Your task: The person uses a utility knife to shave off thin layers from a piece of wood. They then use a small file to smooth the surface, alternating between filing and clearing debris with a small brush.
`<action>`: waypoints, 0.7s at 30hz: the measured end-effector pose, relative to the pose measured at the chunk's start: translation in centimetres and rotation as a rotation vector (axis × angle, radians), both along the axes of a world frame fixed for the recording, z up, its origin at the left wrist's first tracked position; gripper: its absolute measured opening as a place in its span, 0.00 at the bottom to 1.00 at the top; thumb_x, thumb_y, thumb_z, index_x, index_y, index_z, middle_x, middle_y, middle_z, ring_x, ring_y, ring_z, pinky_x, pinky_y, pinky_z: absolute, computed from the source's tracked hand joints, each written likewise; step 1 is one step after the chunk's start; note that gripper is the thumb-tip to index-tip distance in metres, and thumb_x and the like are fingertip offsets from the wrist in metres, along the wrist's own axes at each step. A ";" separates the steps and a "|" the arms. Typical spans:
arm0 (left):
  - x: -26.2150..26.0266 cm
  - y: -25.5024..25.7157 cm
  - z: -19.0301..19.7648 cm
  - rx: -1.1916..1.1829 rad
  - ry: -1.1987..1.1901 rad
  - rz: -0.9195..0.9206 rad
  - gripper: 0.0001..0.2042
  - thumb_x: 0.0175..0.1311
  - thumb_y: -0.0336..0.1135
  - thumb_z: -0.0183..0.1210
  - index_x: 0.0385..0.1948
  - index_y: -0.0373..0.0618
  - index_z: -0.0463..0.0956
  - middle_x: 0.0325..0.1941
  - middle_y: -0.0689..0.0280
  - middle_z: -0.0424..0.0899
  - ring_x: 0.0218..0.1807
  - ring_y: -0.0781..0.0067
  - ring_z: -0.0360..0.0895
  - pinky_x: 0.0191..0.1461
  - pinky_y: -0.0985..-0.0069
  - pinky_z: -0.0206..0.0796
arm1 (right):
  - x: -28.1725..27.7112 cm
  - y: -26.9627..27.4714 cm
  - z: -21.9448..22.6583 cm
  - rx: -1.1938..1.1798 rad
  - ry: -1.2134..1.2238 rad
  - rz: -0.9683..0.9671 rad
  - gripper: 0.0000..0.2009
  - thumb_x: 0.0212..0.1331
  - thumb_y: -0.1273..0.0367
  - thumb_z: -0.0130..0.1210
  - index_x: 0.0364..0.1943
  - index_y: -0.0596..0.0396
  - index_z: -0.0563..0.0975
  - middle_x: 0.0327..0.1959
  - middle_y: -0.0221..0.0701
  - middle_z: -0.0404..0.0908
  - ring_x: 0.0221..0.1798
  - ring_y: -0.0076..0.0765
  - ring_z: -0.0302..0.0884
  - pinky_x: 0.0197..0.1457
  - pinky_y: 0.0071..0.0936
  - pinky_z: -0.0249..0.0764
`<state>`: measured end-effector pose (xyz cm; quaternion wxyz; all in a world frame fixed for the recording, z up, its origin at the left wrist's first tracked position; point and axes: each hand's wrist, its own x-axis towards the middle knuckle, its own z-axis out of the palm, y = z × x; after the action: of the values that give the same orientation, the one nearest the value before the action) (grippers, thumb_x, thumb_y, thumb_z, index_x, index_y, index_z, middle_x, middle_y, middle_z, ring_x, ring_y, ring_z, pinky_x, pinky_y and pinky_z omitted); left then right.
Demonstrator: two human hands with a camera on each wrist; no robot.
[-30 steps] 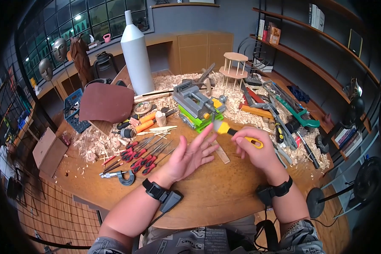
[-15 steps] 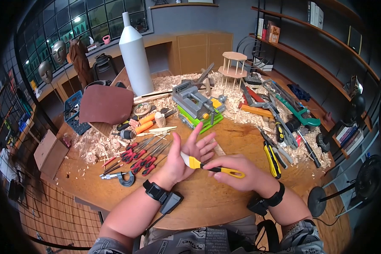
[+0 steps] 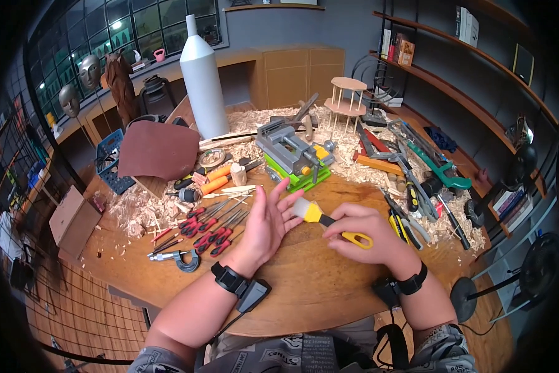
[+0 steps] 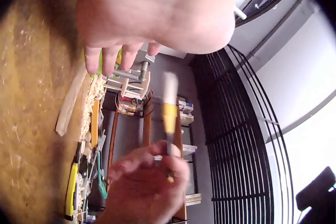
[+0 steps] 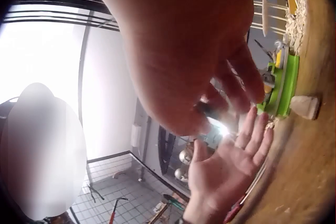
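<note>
My right hand (image 3: 373, 236) pinches a paintbrush (image 3: 313, 213) by its black and yellow handle. Its pale bristles point left, toward my other hand, and overlap those fingers in the head view. My left hand (image 3: 264, 231) is held palm up above the table, fingers extended and thumb raised. From the left wrist, the brush (image 4: 169, 116) stands upright and blurred, with the right hand (image 4: 149, 182) below it. The right wrist view shows the left palm (image 5: 223, 174) facing the right hand; there the brush is mostly hidden behind the fingers.
A grey vise (image 3: 287, 152) on a green base stands beyond the hands. Red-handled tools (image 3: 211, 236) and a micrometer (image 3: 186, 261) lie left. A yellow utility knife (image 3: 397, 227), pliers and a green-handled saw (image 3: 438, 168) lie right. Wood shavings (image 3: 136, 214) surround them.
The brush went from the left fingertips down to the palm, then back up and right to the fingers. My right hand moved with it; the left hand stayed nearly in place.
</note>
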<state>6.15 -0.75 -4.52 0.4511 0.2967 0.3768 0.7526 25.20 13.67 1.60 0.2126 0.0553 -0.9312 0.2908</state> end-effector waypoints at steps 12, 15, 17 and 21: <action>0.8 -0.1 0.7 0.136 -0.256 -0.230 0.47 0.66 0.78 0.28 0.78 0.52 0.48 0.78 0.52 0.57 0.73 0.49 0.62 0.75 0.54 0.56 | -0.9 -0.6 -0.6 -0.187 0.080 0.034 0.11 0.64 0.71 0.56 0.48 0.58 0.82 0.39 0.44 0.84 0.40 0.53 0.82 0.44 0.38 0.78; 0.8 -0.2 0.5 0.093 -0.131 -0.255 0.47 0.66 0.78 0.28 0.78 0.52 0.47 0.80 0.52 0.53 0.76 0.50 0.59 0.77 0.55 0.52 | -1.3 2.4 -2.0 0.095 0.202 -0.351 0.13 0.66 0.72 0.53 0.50 0.64 0.80 0.38 0.41 0.84 0.34 0.37 0.82 0.39 0.32 0.78; 0.9 -0.2 0.1 0.025 0.340 -0.167 0.48 0.65 0.79 0.31 0.78 0.50 0.49 0.81 0.48 0.47 0.80 0.48 0.50 0.80 0.56 0.42 | -0.7 2.2 -1.2 -0.424 0.120 -0.236 0.13 0.67 0.71 0.52 0.50 0.65 0.80 0.38 0.42 0.84 0.32 0.36 0.82 0.34 0.31 0.78; 0.7 -1.1 1.3 0.210 1.067 -0.178 0.41 0.62 0.62 0.57 0.76 0.56 0.57 0.81 0.39 0.37 0.83 0.43 0.35 0.82 0.56 0.31 | -0.2 2.8 -1.6 -1.191 -0.109 0.087 0.12 0.71 0.68 0.51 0.47 0.64 0.79 0.35 0.38 0.84 0.28 0.29 0.81 0.28 0.24 0.78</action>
<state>6.84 -1.87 -3.23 0.2272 0.7112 0.4498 0.4902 24.98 16.48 0.01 0.1469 -0.0506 -0.6143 0.7736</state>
